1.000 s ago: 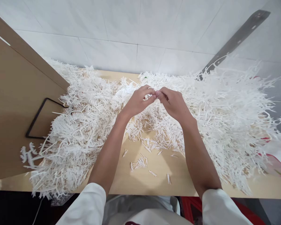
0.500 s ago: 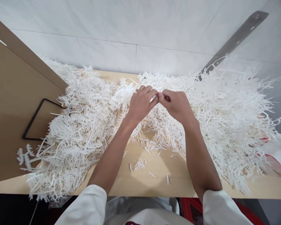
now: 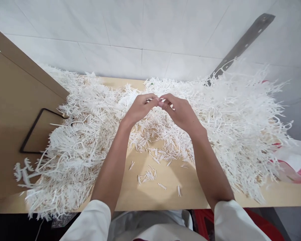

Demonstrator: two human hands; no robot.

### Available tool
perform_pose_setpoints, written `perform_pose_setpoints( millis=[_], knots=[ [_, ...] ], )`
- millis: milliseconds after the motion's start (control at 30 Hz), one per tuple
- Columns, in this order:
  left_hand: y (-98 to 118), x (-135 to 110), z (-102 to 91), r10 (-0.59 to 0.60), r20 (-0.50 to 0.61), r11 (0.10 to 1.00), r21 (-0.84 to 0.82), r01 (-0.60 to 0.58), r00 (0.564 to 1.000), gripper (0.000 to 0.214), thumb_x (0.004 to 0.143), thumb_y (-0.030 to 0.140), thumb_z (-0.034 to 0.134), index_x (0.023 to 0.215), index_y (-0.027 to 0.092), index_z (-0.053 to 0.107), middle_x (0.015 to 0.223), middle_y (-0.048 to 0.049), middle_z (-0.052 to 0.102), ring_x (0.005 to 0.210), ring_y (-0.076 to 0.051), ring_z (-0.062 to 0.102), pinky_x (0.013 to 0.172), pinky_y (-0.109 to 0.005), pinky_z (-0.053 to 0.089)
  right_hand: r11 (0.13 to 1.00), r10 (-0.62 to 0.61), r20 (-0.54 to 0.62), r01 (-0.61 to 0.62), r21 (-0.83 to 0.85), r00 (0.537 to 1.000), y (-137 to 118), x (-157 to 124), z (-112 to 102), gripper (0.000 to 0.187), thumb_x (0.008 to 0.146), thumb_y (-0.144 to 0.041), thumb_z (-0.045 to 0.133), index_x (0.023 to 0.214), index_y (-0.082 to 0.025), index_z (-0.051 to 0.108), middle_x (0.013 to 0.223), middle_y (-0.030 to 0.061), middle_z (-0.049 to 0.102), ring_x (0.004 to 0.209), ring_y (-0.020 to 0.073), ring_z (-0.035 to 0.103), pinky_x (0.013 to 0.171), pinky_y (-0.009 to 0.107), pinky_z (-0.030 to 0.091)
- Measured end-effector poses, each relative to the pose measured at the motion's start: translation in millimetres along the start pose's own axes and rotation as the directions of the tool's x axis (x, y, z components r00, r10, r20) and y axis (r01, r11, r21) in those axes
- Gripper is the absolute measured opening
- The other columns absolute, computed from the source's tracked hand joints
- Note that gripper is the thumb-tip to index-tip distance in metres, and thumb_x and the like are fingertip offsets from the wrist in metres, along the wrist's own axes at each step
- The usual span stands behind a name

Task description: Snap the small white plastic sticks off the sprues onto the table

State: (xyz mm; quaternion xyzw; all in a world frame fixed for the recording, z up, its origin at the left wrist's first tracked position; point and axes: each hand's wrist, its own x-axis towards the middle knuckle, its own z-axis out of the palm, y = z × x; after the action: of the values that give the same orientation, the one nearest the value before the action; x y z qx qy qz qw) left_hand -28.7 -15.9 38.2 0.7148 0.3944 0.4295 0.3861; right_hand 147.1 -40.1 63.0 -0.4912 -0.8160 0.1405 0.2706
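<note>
My left hand and my right hand meet fingertip to fingertip above the middle of a wooden table. Both are closed in a pinch on a small white plastic piece held between them. Under and around them lies a wide heap of white plastic sprue branches, with another mound on the left. Several small loose white sticks lie on the bare wood in front of my hands.
A brown board with a black handle outline stands at the left. White tiles form the wall behind. A grey metal bracket slants at the upper right. A red and white bag shows at the right edge.
My hands have stayed joined at the fingertips, twisting slightly and shifting a little to the left. The heap has not moved.
</note>
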Motion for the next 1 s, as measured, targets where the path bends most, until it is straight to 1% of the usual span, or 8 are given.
perform_pose_setpoints(
  millis=[233, 400, 533, 600, 700, 867, 933, 1000],
  knots=[
    [-4, 0, -0.8, 0.027, 0.131, 0.991, 0.126, -0.043, 0.991, 0.04, 0.081, 0.047, 0.062, 0.115, 0.026, 0.058, 0.122, -0.0051, 0.059, 0.099, -0.014, 0.06, 0.081, -0.027, 0.05, 0.991, 0.004, -0.168, -0.026, -0.132, 0.986, 9, 4, 2, 0.022, 0.094, -0.035, 0.041, 0.085, -0.022, 0.056, 0.082, 0.0014, 0.063, 0.07, 0.013, 0.052, 0.064, 0.028, 0.035],
    [-1, 0, -1.6, 0.191, -0.145, 0.935, 0.327, -0.135, 0.971, 0.026, 0.089, 0.046, 0.05, 0.104, 0.028, 0.063, 0.131, -0.0042, 0.052, 0.128, -0.021, 0.044, 0.107, -0.04, 0.038, 0.985, 0.052, -0.244, -0.089, -0.144, 0.968, 18, 6, 2, 0.014, 0.087, -0.026, 0.045, 0.075, -0.022, 0.049, 0.074, 0.0007, 0.057, 0.066, 0.0134, 0.048, 0.063, 0.029, 0.034],
    [7, -3, -5.8, 0.222, -0.41, 0.951, 0.293, -0.103, 0.884, 0.032, 0.093, 0.05, 0.039, 0.115, 0.032, 0.055, 0.127, -0.0035, 0.055, 0.121, -0.021, 0.051, 0.096, -0.038, 0.047, 0.986, 0.071, -0.287, -0.11, -0.123, 0.955, 18, 6, 0, 0.013, 0.086, -0.025, 0.046, 0.073, -0.022, 0.049, 0.073, 0.0011, 0.057, 0.066, 0.0136, 0.049, 0.063, 0.03, 0.036],
    [13, -6, -6.1, 0.174, -0.462, 0.968, 0.242, -0.066, 0.87, 0.034, 0.093, 0.051, 0.035, 0.12, 0.037, 0.049, 0.121, -0.0019, 0.058, 0.112, -0.02, 0.057, 0.082, -0.035, 0.053, 0.99, 0.041, -0.296, -0.078, -0.117, 0.954, 20, 5, 1, 0.014, 0.087, -0.028, 0.045, 0.075, -0.022, 0.051, 0.073, 0.0014, 0.057, 0.066, 0.0139, 0.05, 0.064, 0.03, 0.037],
    [20, -11, -8.1, 0.102, -0.477, 0.986, 0.165, -0.025, 0.873, 0.032, 0.094, 0.049, 0.033, 0.12, 0.039, 0.047, 0.108, 0.0003, 0.064, 0.098, -0.018, 0.062, 0.065, -0.031, 0.056, 0.988, 0.05, -0.324, -0.094, -0.122, 0.945, 32, 6, 2, 0.015, 0.088, -0.03, 0.044, 0.078, -0.023, 0.053, 0.078, 0.0022, 0.059, 0.068, 0.0143, 0.051, 0.064, 0.031, 0.038],
    [26, -13, -22.3, 0.001, -0.489, 0.996, 0.082, 0.044, 0.872, 0.018, 0.093, 0.035, 0.04, 0.099, 0.029, 0.056, 0.096, 0.0, 0.066, 0.084, -0.015, 0.063, 0.058, -0.029, 0.054, 0.975, 0.171, -0.46, -0.218, -0.051, 0.871, 69, 6, -4, 0.022, 0.091, -0.038, 0.043, 0.084, -0.022, 0.057, 0.082, 0.0046, 0.061, 0.068, 0.0148, 0.053, 0.064, 0.033, 0.042],
    [30, -13, -24.6, 0.056, -0.46, 0.993, 0.121, 0.0, 0.886, 0.015, 0.092, 0.032, 0.044, 0.098, 0.027, 0.058, 0.096, -0.001, 0.066, 0.082, -0.014, 0.063, 0.063, -0.03, 0.054, 0.988, 0.135, -0.428, -0.155, -0.011, 0.894, 71, 5, -10, 0.026, 0.093, -0.041, 0.041, 0.089, -0.022, 0.059, 0.087, 0.0052, 0.063, 0.071, 0.0147, 0.055, 0.066, 0.033, 0.044],
    [35, -13, -21.1, 0.173, -0.368, 0.972, 0.213, -0.099, 0.914, 0.017, 0.09, 0.035, 0.052, 0.104, 0.026, 0.058, 0.102, -0.0026, 0.067, 0.096, -0.017, 0.063, 0.077, -0.032, 0.053, 0.999, 0.041, -0.329, -0.038, 0.015, 0.944, 59, 4, -16, 0.028, 0.094, -0.043, 0.041, 0.094, -0.024, 0.06, 0.093, 0.0049, 0.065, 0.076, 0.0148, 0.058, 0.069, 0.032, 0.046]
  ],
)
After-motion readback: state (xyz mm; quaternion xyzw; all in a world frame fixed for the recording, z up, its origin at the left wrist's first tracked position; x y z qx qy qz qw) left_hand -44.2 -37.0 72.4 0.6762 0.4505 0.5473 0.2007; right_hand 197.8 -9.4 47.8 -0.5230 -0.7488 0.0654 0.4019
